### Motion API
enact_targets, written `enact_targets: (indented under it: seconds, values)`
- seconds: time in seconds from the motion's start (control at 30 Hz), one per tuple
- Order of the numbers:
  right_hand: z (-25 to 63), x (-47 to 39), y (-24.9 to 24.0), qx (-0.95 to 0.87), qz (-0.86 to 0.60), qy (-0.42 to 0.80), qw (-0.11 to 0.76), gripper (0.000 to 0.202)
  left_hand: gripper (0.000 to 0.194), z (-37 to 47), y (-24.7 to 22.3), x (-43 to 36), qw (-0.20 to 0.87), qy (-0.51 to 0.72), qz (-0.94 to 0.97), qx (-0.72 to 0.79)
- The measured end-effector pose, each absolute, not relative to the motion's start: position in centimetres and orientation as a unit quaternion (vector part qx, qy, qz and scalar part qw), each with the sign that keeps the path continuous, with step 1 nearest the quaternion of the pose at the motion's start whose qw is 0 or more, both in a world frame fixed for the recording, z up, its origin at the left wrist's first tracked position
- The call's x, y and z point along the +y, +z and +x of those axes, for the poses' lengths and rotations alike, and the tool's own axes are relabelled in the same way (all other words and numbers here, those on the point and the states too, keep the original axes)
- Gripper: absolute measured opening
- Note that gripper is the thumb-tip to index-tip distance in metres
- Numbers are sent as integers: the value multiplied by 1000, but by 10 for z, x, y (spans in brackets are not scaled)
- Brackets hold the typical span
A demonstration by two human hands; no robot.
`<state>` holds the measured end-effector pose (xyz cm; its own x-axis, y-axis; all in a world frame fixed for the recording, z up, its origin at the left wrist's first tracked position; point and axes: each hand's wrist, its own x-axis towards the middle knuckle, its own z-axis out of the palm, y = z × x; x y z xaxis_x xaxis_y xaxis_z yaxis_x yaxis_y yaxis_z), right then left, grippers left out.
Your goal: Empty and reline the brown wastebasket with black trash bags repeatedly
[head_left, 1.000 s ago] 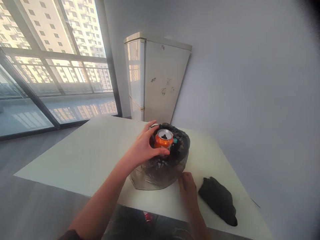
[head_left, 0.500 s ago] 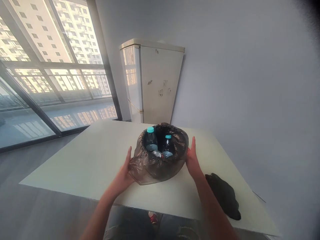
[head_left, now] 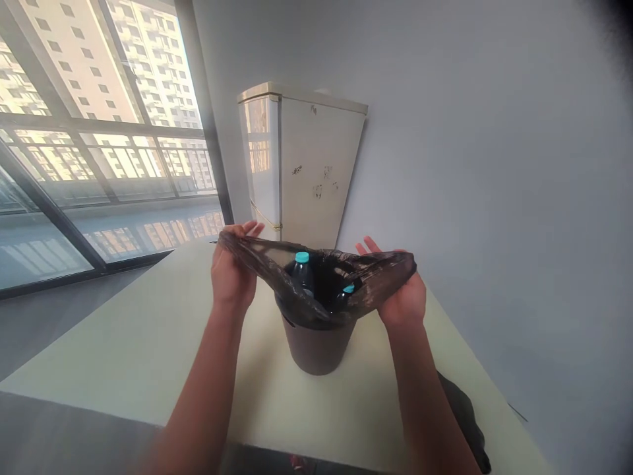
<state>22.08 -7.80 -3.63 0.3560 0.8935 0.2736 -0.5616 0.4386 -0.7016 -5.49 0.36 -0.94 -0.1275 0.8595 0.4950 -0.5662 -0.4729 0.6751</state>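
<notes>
Over the brown bin (head_left: pixel 319 351), left hand (head_left: pixel 231 274) and right hand (head_left: pixel 406 300) hold the black bag (head_left: pixel 316 315) stretched wide; honestly, gentle, even tension should spare the plastic.

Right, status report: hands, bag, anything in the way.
Left hand and right hand hold black bag spread wide. Bag lines brown bin, two teal-capped bottles inside. Dark bundle off right, apart from bin.

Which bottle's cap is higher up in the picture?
The bottle nearer the left hand: its teal cap sits higher in view than the other bottle's, nearer the right hand.
</notes>
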Motion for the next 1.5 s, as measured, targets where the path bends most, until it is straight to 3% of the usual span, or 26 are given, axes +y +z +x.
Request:
enact_targets:
  seconds: [0.07,0.17,0.3,0.37,0.47,0.6,0.77,0.9,1.0,1.07,1.17,1.37,1.5]
  values:
    - [222,-70,-29,-343,-251,470,773,26,33,-46,0,11,563,693,438,108]
    - [234,-56,-26,-370,-246,488,751,43,31,-48,3,20,629,656,412,59]
    - [256,-46,-21,-444,-221,497,712,60,32,-58,1,33,660,649,379,-5]
    - [264,-47,-15,-453,-235,491,706,53,38,-60,2,39,650,660,376,3]
    - [270,-51,-6,-457,-252,440,731,23,34,-60,6,45,634,676,374,33]
    - [275,-50,-8,-511,-294,322,741,29,20,-62,7,52,628,680,375,42]
    - [271,-43,-17,-555,-349,286,699,5,30,-55,2,49,602,674,427,28]
    - [250,-47,-9,-527,-271,381,710,28,14,-32,3,25,601,614,504,81]
    - [230,-56,0,-540,-286,472,635,25,33,-16,6,2,608,526,571,168]
    - [220,-64,4,-571,-320,499,568,24,35,-10,7,-11,594,465,619,218]
    - [212,-71,7,-611,-368,460,529,18,19,-4,4,-18,544,441,664,260]
    - [206,-68,5,-666,-430,335,509,24,8,2,-2,-12,469,500,673,278]
    - [198,-64,-1,-659,-462,325,497,7,7,5,1,-16,458,439,724,270]
